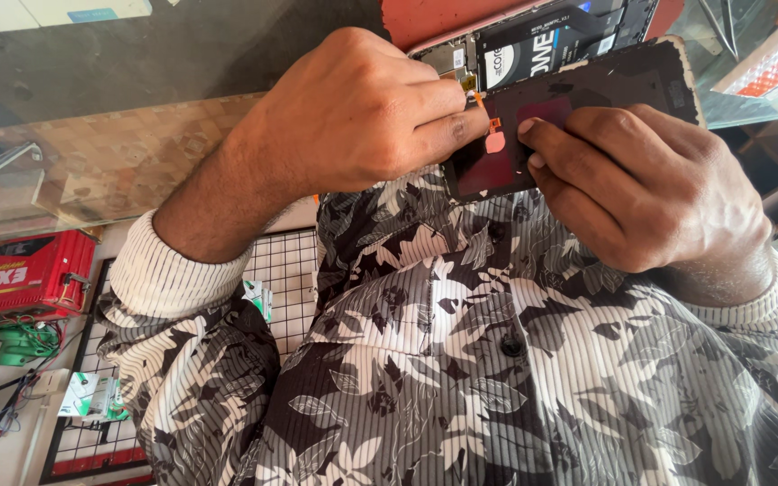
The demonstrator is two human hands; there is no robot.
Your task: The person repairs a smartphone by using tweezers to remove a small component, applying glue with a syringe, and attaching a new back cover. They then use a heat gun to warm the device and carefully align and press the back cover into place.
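Up close: left hand [362,112] curled, fingertips pressed together on the small orange flex cable [488,121] at the edge of the dark screen panel [578,108]. Right hand [650,184] gripping that panel's lower edge, thumb flat on its back, tilted up beside the opened phone [533,45] with its black battery exposed. Below both, a leaf-patterned shirt [497,360]; off left, a red box [20,270].

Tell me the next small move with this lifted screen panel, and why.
Probably ease the orange flex cable free at its connector before lifting further. The dark panel, held by the right hand, is already tilted off the opened phone. The left hand pinches the cable, the only link visible between the two.
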